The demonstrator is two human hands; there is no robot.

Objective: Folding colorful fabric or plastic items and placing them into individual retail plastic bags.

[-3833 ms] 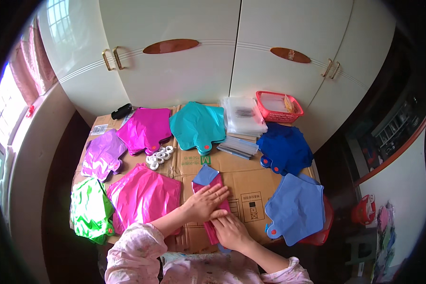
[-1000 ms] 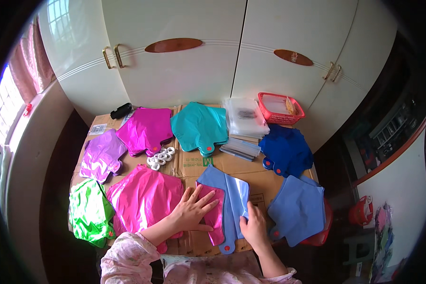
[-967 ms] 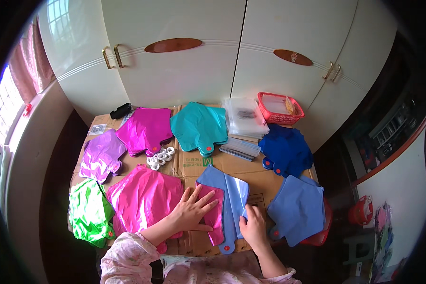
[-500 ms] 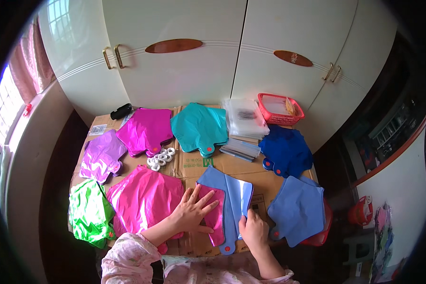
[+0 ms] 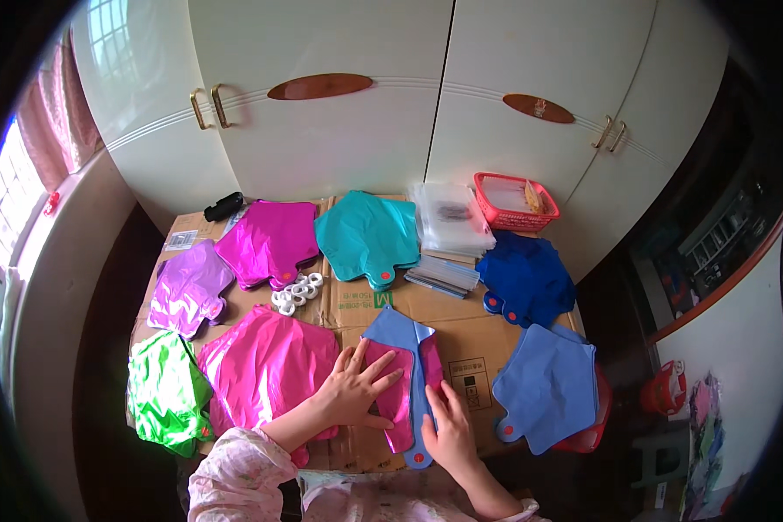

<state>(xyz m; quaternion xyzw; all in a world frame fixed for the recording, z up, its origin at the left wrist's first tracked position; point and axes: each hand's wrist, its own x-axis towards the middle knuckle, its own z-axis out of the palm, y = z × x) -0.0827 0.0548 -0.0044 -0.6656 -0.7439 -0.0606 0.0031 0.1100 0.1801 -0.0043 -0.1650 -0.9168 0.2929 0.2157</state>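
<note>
Currently, folded sheet: the two-tone sheet [image 5: 418, 383], blue outside and pink inside, lies flat just right of the pink pile [image 5: 265, 365]; both sides turned in, blue strip showing between them, red-dotted tab [image 5: 418, 458] at near end.
Left hand: the left hand [image 5: 355, 393] is palm down, fingers spread wide, pressing the sheet's left pink flap; sits at the pink pile's right edge, forearm crossing its near corner.
Right hand: the right hand [image 5: 448, 426] is on the sheet's right flap, farther right of the pink pile; thumb apart from loosely curved fingers, no pinch showing.
Rings: white rings [image 5: 297, 293] clustered just beyond the pink pile.
Other piles: green pile [image 5: 167, 387] just left of the pink pile, light blue pile [image 5: 548, 383] well to its right, teal pile [image 5: 365, 235] beyond it and to the right.
Flap risk: springy-looking material, so either flap would probably lift if its hand came off early.
Crease risk: a dragging right thumb could skew the right fold, leaving the blue strip uneven.
Forearm risk: left sleeve [image 5: 242, 470] sits close enough to the pink pile that a snag could slide its top layer.
</note>
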